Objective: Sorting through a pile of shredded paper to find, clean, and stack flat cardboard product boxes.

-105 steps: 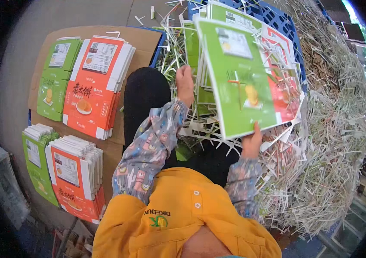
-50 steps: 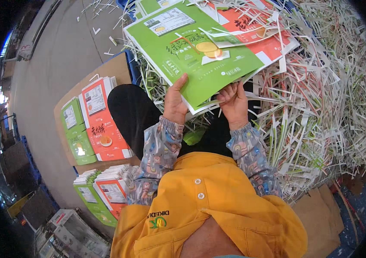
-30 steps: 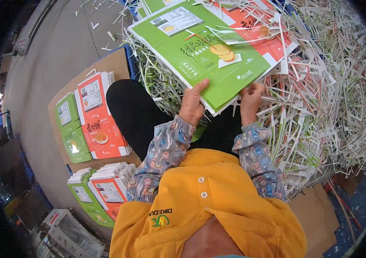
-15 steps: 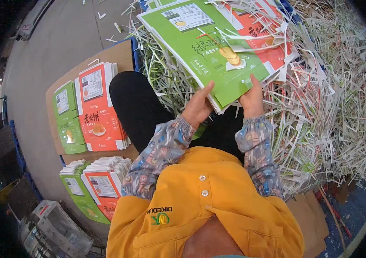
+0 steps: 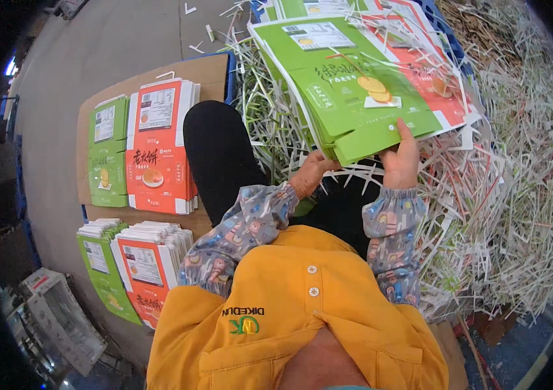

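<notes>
- Right hand (image 5: 400, 161): thumb on top, pinching the near edge of green-and-red printed sheets (image 5: 354, 84)
- Left hand (image 5: 313, 174): at their near left corner, finger closure cannot be told
- Sheets lie among paper trimmings (image 5: 517, 188)

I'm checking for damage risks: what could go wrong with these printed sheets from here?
Loose paper strips lie beside and on the printed sheets, so some might get trapped between them. The left hand and right hand are both at the near edge, which might crease under uneven pressure.
</notes>
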A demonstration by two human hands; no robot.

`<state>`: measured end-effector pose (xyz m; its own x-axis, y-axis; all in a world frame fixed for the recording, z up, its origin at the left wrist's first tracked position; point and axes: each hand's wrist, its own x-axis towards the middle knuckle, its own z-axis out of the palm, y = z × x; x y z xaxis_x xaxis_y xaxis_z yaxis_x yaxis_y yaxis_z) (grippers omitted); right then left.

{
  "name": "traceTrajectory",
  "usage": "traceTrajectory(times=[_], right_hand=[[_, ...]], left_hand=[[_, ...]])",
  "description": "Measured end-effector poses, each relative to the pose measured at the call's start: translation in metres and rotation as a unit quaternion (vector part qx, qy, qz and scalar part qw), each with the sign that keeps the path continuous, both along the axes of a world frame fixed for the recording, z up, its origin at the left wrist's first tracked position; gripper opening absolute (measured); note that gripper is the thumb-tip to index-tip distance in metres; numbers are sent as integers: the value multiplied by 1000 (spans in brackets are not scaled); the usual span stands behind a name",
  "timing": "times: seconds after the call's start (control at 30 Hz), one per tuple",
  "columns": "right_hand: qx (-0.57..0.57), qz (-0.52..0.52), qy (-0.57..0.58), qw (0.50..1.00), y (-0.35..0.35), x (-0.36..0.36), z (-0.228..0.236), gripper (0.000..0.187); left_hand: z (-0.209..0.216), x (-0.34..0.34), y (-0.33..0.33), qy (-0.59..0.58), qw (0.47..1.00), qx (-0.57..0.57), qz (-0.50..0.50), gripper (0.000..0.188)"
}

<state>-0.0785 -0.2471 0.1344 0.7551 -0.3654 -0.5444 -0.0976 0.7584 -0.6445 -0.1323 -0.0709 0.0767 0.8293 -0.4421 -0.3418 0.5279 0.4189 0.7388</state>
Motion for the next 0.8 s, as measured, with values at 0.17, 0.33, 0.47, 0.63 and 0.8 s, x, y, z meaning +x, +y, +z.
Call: traceTrajectory(times=[0.17, 0.33, 0.47, 0.63, 0.8], right_hand=[[22, 14, 24, 999, -16, 9, 14, 35], [9, 6, 20, 1000, -11, -2, 29, 33], [-15, 7, 34, 999, -11, -10, 24, 34], [-28, 9, 21, 999, -14, -22, 11, 38], [-44, 12, 21, 999, -27, -24, 15, 35]], left_hand=[[43, 10, -9, -72, 997, 32, -6, 8], [-13, 8, -2, 11, 999, 30, -24, 3], [-5, 6, -2, -42, 992, 7, -117, 29], [59, 52, 27, 123, 956, -244, 105, 46], [31, 61, 31, 65, 980, -161, 102, 24]])
